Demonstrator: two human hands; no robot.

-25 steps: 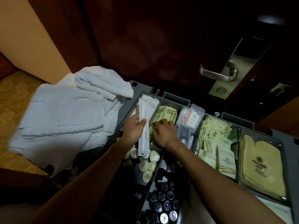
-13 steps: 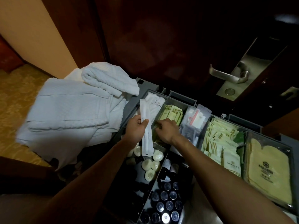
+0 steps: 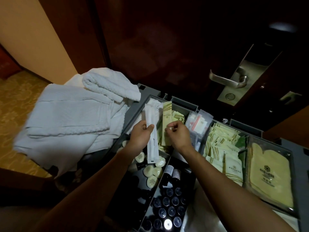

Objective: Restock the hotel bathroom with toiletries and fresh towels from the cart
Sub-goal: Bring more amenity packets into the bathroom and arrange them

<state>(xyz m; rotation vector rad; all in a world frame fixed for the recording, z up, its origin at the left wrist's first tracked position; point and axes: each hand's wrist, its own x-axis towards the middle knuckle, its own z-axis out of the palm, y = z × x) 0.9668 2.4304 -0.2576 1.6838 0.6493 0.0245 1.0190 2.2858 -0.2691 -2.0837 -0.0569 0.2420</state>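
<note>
Over the grey cart tray (image 3: 300, 166) my left hand (image 3: 141, 133) grips a long white wrapped packet (image 3: 151, 131) held upright. My right hand (image 3: 178, 135) pinches a long pale-green packet (image 3: 166, 124) just beside it, lifted above the compartment of similar green packets (image 3: 178, 116). Folded white towels (image 3: 70, 118) lie piled on the cart's left end, with a rolled one (image 3: 110, 86) on top.
Other compartments hold green sachets (image 3: 220, 143), a clear bag of kits (image 3: 199, 123), yellow mitt packs (image 3: 269, 174), round wrapped soaps (image 3: 151, 171) and several dark small bottles (image 3: 168, 210). A dark wooden door with a metal lever handle (image 3: 227, 80) stands right behind the cart.
My right hand has come up out of the green-packet compartment with one long green packet pinched in it. The left hand keeps holding the white packet.
</note>
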